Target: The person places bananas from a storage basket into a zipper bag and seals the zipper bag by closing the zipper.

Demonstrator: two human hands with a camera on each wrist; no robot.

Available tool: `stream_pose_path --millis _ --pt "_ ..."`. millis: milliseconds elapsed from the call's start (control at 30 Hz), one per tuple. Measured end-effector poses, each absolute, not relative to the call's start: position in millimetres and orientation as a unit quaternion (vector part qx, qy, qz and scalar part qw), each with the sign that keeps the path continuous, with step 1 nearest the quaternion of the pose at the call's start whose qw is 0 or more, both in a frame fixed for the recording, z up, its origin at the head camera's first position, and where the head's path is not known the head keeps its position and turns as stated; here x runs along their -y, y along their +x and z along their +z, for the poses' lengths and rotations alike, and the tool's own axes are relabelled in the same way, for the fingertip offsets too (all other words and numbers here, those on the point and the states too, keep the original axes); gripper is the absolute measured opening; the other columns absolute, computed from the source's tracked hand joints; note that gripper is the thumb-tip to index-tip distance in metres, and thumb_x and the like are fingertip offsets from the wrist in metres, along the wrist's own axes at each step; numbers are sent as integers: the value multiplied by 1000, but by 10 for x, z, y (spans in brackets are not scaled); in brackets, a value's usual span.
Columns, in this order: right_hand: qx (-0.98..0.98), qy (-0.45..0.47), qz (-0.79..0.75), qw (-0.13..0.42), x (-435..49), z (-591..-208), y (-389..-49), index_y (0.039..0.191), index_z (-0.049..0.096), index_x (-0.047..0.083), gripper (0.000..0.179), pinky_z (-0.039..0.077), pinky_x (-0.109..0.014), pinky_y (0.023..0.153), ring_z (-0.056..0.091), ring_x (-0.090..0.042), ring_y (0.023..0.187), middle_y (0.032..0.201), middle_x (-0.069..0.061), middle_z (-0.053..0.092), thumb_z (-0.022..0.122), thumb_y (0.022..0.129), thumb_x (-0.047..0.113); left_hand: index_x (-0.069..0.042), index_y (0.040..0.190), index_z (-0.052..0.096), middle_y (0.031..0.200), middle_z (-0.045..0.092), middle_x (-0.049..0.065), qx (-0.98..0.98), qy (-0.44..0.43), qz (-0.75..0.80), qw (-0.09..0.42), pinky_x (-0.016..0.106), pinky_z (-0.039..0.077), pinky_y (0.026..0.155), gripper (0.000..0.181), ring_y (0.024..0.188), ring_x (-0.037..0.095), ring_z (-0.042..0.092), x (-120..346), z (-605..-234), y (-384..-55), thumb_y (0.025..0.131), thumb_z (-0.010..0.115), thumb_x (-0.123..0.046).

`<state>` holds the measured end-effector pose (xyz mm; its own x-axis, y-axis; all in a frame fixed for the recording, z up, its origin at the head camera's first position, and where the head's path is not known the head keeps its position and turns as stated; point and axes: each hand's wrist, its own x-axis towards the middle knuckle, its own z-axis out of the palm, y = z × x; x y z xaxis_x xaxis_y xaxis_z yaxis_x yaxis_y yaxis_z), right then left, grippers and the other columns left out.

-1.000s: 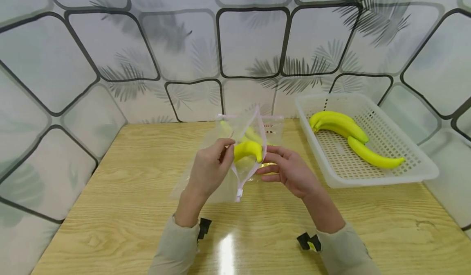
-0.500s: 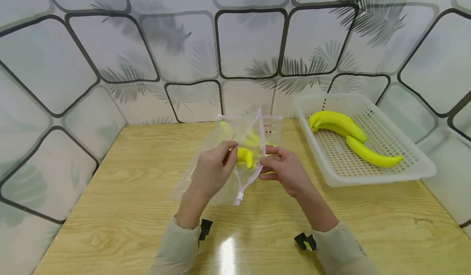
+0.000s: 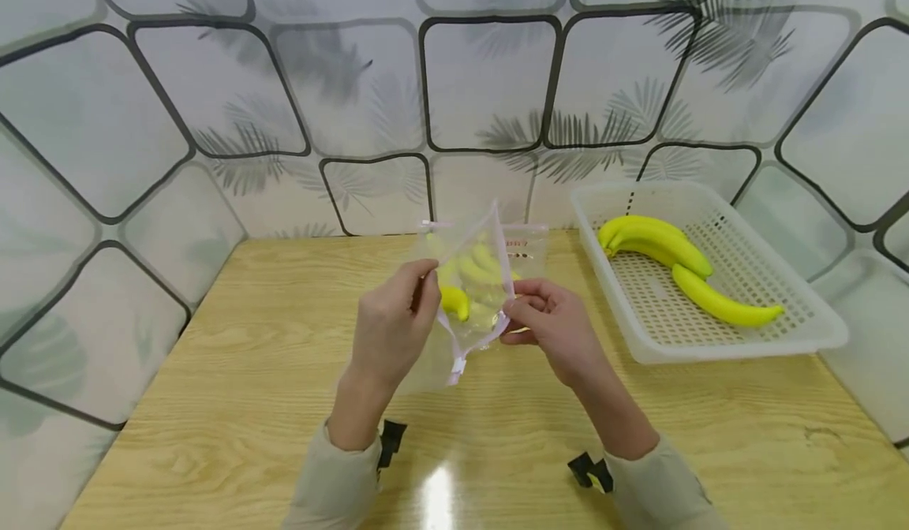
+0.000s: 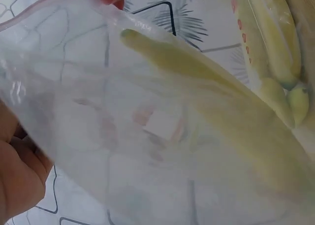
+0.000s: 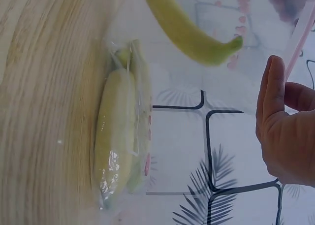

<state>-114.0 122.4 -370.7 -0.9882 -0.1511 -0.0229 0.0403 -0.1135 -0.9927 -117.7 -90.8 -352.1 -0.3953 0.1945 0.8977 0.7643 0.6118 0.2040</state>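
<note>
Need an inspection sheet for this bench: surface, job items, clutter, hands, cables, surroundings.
Surface: wood-grain table, bright glare near the front edge.
Job items: clear zip bag, mouth spread open, banana inside; second bag behind it, holding bagged bananas; white basket on the right with a banana bunch and a separate-looking banana.
Clutter: nothing seen.
Left hand: fingers pinch the open bag's left edge.
Right hand: fingers pinch its right edge.
Cables: nothing seen.
Surroundings: pale wall with dark outlines and leaf prints.
</note>
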Motion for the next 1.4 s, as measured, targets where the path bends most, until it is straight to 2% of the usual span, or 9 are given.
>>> stream_pose_path --millis 167,367,467,600,700,867,1100,1233,1400 --pt "-652 -37 -754 65 -1279 -3727 -1160 127 49 -15 35 61 -30 68 69 -14 73 87 -2 68 59 96 0 10 99 67 71 66 14 772 -309 -289 475 25 48 44 13 47 15 52 893 -3517 -1183 86 62 10" --pt "-652 -53 -755 48 -1321 -3738 -1132 124 50 -14 34 61 -33 69 70 -17 74 85 -3 67 61 95 1 9 100 67 77 68 17 750 -317 -263 518 28 52 47 13 52 20 60 860 -3547 -1240 94 56 5" --pt "-655 -36 -753 50 -1343 -3833 -1207 126 49 -14 35 61 -32 70 70 -16 74 85 -3 67 59 96 0 8 102 67 80 69 17 759 -319 -259 504 30 56 53 11 60 24 65 842 -3597 -1289 93 61 5" --pt "-656 -19 -751 80 -1365 -4004 -1323 133 42 -17 42 61 -30 70 71 -15 73 85 -3 67 56 97 -2 7 103 66 84 69 17 796 -313 -261 447 31 58 60 14 68 26 69 818 -3673 -1352 89 67 8" --pt "-653 -15 -753 81 -1369 -4079 -1356 134 40 -18 45 61 -29 70 71 -15 73 84 -2 67 56 96 -3 6 103 66 82 69 15 808 -312 -266 424 29 56 56 16 62 22 64 800 -3700 -1363 87 67 10" --pt "-658 -6 -750 66 -1363 -4130 -1355 131 44 -17 41 60 -28 68 71 -15 72 83 -3 66 57 95 -2 6 102 67 77 67 13 811 -307 -264 422 26 52 50 19 55 16 56 770 -3693 -1343 84 66 12" --pt "-684 -5 -720 116 -1289 -4246 -1374 123 48 -19 35 60 -29 63 72 -15 67 78 -8 72 58 96 1 0 90 68 60 58 5 861 -224 -217 401 21 33 38 18 44 8 35 774 -3708 -1273 75 68 10" --pt "-696 -5 -710 106 -1281 -4259 -1406 124 50 -19 37 60 -28 61 71 -14 63 78 -12 73 59 96 4 1 91 68 55 55 3 867 -219 -219 392 20 28 37 16 44 6 28 776 -3671 -1249 78 65 9" --pt "-698 0 -707 117 -1323 -4238 -1436 128 51 -17 38 60 -29 64 72 -16 67 85 -16 73 58 98 5 7 97 67 58 58 7 858 -234 -260 377 19 32 40 14 44 7 31 777 -3652 -1250 85 62 11"
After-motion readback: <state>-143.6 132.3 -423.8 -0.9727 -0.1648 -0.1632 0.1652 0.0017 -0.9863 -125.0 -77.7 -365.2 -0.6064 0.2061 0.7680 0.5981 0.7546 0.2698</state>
